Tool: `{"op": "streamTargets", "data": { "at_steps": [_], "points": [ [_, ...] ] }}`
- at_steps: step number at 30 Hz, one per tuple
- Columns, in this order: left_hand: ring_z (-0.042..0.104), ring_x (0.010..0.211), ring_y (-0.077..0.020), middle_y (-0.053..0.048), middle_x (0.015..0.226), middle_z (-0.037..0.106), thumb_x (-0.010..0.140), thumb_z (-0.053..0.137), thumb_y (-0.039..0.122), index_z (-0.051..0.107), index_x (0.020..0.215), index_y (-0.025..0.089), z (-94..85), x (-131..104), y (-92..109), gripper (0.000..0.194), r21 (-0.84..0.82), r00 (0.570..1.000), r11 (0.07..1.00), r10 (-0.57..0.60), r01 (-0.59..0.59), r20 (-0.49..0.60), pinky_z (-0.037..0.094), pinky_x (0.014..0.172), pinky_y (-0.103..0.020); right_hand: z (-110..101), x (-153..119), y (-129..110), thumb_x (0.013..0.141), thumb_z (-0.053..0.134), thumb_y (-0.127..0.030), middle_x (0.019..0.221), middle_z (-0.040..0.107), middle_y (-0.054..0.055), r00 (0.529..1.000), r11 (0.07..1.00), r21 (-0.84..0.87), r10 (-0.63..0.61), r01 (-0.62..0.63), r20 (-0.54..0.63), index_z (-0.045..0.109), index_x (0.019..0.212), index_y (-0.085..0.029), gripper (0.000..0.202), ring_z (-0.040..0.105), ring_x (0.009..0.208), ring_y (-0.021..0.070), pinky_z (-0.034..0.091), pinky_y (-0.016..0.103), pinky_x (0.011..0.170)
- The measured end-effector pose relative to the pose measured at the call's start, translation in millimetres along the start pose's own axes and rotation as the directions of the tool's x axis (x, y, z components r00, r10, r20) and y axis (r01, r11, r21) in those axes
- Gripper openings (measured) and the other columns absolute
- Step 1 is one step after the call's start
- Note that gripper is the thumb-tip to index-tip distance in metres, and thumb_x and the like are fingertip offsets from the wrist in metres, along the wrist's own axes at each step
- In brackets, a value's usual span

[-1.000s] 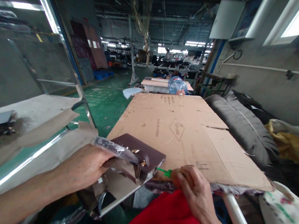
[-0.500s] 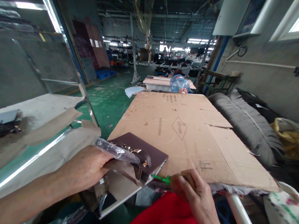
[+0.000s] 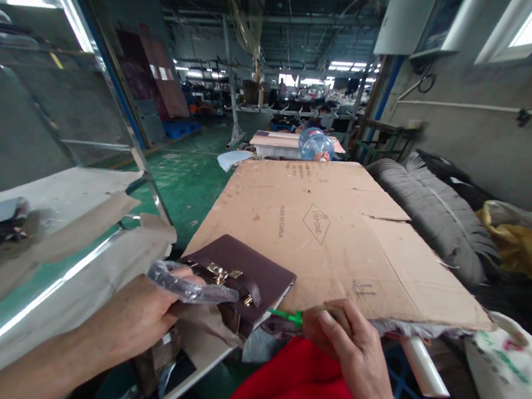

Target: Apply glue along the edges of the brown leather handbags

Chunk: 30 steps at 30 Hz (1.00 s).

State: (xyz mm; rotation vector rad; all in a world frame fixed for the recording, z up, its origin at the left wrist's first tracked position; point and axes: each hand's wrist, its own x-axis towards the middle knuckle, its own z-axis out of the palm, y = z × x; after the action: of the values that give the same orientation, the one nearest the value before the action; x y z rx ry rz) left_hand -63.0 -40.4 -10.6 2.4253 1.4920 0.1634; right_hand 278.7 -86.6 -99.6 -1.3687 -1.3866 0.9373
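A dark brown handbag (image 3: 260, 269) with gold-coloured metal fittings (image 3: 221, 273) lies tilted over the near left edge of the cardboard. My left hand (image 3: 149, 312) is closed around its handle (image 3: 206, 294), which is wrapped in clear plastic. Below the handle, beige and brown material (image 3: 206, 331) hangs past the edge; its lower part sits in shadow. My right hand (image 3: 349, 345) grips a thin tool with a bright green front part (image 3: 286, 316). Its tip points left, close to the bag's right edge; whether it touches cannot be made out. The tool's other end is mostly hidden in my fingers.
A large printed cardboard sheet (image 3: 267, 190) covers the surface ahead. Beyond it stands a blue water bottle (image 3: 316, 146). At left is a metal-framed rack (image 3: 150, 192) with paper-lined shelving. Grey rolled material (image 3: 439, 212) and a white sack (image 3: 514, 377) are on the right.
My left hand and the handle have shifted slightly left and down, and more of the bag's gold fittings show. My right hand holds the green-tipped tool in nearly the same place.
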Motion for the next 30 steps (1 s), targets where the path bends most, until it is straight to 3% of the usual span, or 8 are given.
{"op": "streamTargets", "data": {
  "at_steps": [4,7,12,17,23,27,30],
  "points": [
    [0.067,0.114,-0.028,-0.001,0.113,0.075,0.077,0.047,0.006,0.072,0.108,0.03,-1.0,0.1,2.7,0.047,0.005,1.0,1.0,0.007,-0.006,-0.02,0.051,0.101,-0.041,2.9,-6.4,-3.4,0.103,0.053,-0.043,0.084,0.068,0.001,0.983,0.988,-0.041,-0.14,0.146,0.118,0.064,0.093,-0.022,0.026,0.062,0.077,0.0196,0.045,0.029,0.071],
    [0.066,0.114,-0.0282,-0.002,0.115,0.075,0.079,0.047,0.006,0.072,0.109,0.028,-1.3,-0.5,3.2,0.045,-0.002,1.0,1.0,-0.005,0.005,-0.009,0.051,0.102,-0.042,5.6,-9.0,-3.3,0.105,0.052,-0.039,0.085,0.066,0.001,0.975,0.969,-0.106,-0.223,0.224,0.026,0.062,0.095,-0.022,0.022,0.061,0.077,0.0182,0.045,0.029,0.072],
    [0.065,0.118,-0.0274,-0.002,0.119,0.074,0.079,0.049,0.006,0.071,0.111,0.03,0.9,-1.5,1.1,0.045,0.008,1.0,1.0,-0.005,0.005,0.005,0.049,0.106,-0.041,7.0,-12.2,-6.1,0.106,0.053,-0.038,0.082,0.066,0.001,0.979,0.977,-0.088,-0.184,0.192,0.089,0.061,0.092,-0.023,0.022,0.06,0.075,0.0186,0.044,0.029,0.068],
    [0.063,0.119,-0.0279,-0.002,0.12,0.074,0.076,0.046,0.004,0.071,0.111,0.03,1.9,-1.7,1.0,0.05,0.024,1.0,1.0,0.012,-0.011,-0.013,0.049,0.105,-0.041,8.4,-8.6,-4.3,0.107,0.051,-0.035,0.089,0.066,0.003,0.968,0.953,-0.174,-0.25,0.246,-0.001,0.062,0.097,-0.023,0.019,0.062,0.08,0.0194,0.045,0.03,0.072],
    [0.064,0.118,-0.0275,-0.002,0.115,0.074,0.073,0.047,0.003,0.07,0.109,0.029,4.8,-1.7,-2.5,0.051,0.037,0.999,0.999,0.008,-0.006,-0.043,0.049,0.105,-0.041,8.9,-4.6,-3.2,0.107,0.051,-0.036,0.082,0.065,0.001,0.978,0.967,-0.147,-0.208,0.209,0.019,0.058,0.089,-0.024,0.023,0.059,0.073,0.0182,0.044,0.029,0.068],
    [0.065,0.115,-0.0279,-0.002,0.116,0.074,0.073,0.046,0.005,0.071,0.108,0.028,5.6,-2.3,-4.5,0.049,0.024,0.999,1.0,0.018,-0.018,-0.033,0.05,0.103,-0.041,7.8,-2.5,-0.5,0.105,0.052,-0.037,0.081,0.065,0.0,0.981,0.976,-0.121,-0.17,0.181,0.093,0.06,0.09,-0.023,0.022,0.059,0.074,0.0175,0.043,0.028,0.068],
    [0.065,0.115,-0.0265,-0.002,0.115,0.073,0.073,0.044,0.004,0.071,0.107,0.028,4.1,-3.1,-3.0,0.049,0.026,0.999,1.0,0.017,-0.016,-0.035,0.049,0.102,-0.039,6.3,-0.4,2.8,0.104,0.053,-0.037,0.084,0.066,0.0,0.983,0.977,-0.121,-0.172,0.178,0.059,0.061,0.091,-0.023,0.021,0.06,0.076,0.0177,0.043,0.029,0.07]
  ]
}}
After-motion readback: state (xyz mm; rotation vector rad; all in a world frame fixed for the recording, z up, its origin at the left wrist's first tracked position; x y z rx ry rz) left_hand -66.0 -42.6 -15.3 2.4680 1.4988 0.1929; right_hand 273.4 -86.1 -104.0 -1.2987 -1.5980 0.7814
